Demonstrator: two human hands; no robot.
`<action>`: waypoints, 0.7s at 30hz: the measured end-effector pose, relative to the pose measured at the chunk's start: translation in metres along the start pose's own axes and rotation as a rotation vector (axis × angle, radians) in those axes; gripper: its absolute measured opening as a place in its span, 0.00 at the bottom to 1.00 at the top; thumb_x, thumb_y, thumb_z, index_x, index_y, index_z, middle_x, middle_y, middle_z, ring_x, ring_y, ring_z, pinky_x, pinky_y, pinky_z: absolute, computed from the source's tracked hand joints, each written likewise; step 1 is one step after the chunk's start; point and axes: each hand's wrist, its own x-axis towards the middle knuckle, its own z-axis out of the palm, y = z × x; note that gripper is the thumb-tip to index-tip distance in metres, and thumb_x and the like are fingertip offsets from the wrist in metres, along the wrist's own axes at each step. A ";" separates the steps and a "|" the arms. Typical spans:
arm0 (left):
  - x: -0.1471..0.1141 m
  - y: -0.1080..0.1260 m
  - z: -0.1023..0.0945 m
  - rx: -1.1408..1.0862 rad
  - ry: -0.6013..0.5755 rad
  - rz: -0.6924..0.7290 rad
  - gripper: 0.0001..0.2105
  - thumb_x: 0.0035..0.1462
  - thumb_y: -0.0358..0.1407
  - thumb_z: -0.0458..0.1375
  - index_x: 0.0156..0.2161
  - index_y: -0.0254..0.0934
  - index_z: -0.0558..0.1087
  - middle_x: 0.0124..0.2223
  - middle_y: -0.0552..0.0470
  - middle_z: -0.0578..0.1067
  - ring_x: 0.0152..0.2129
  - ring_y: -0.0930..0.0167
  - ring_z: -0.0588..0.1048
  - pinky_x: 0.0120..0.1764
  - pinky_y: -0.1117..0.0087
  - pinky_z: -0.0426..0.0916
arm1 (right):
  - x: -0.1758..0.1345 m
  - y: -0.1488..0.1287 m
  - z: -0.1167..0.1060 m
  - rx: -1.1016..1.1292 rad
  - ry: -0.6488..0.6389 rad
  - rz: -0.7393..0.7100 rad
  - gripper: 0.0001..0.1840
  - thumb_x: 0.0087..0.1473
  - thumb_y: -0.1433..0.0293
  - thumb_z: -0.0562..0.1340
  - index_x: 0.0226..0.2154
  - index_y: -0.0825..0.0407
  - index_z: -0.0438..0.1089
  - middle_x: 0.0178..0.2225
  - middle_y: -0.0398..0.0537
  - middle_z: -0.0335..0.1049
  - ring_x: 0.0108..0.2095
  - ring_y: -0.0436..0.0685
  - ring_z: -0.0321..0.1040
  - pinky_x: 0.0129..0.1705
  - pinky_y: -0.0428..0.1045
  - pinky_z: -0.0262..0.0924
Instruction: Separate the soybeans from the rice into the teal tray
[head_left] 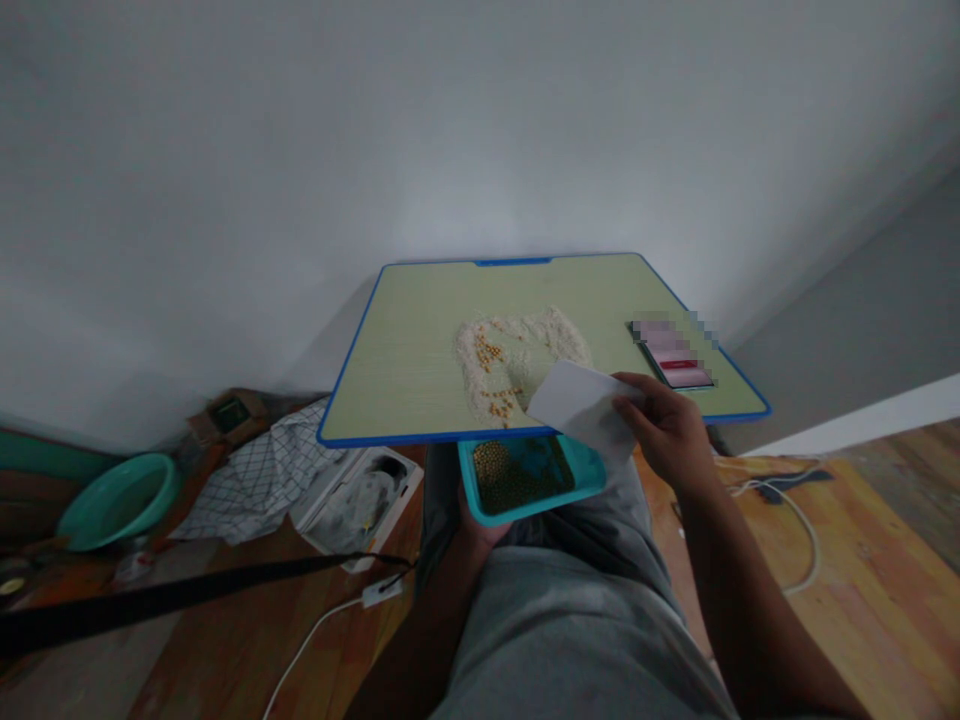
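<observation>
My right hand (670,427) holds a white card (581,403) at the near edge of a small green table with a blue rim (390,437). The card's far edge rests by a spread of white rice mixed with yellow beans (504,358) on the tabletop. My left hand (478,528) is under a turquoise tray (589,470), mostly hidden by it, and holds the tray just below the table's near edge. Yellow beans (506,476) fill the tray's left part.
A phone (677,359) lies on the table's right side. On the wooden floor to the left are a checked cloth (259,472), a white box (358,498) and a green basin (116,498). Cables (796,515) lie at the right. A white wall stands behind.
</observation>
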 end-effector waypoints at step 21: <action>-0.007 0.002 0.017 0.013 0.027 0.007 0.34 0.76 0.49 0.34 0.48 0.44 0.84 0.52 0.54 0.85 0.54 0.65 0.81 0.64 0.51 0.69 | 0.004 0.007 0.005 0.005 0.003 -0.063 0.20 0.62 0.56 0.67 0.52 0.49 0.80 0.26 0.47 0.74 0.24 0.57 0.68 0.25 0.50 0.60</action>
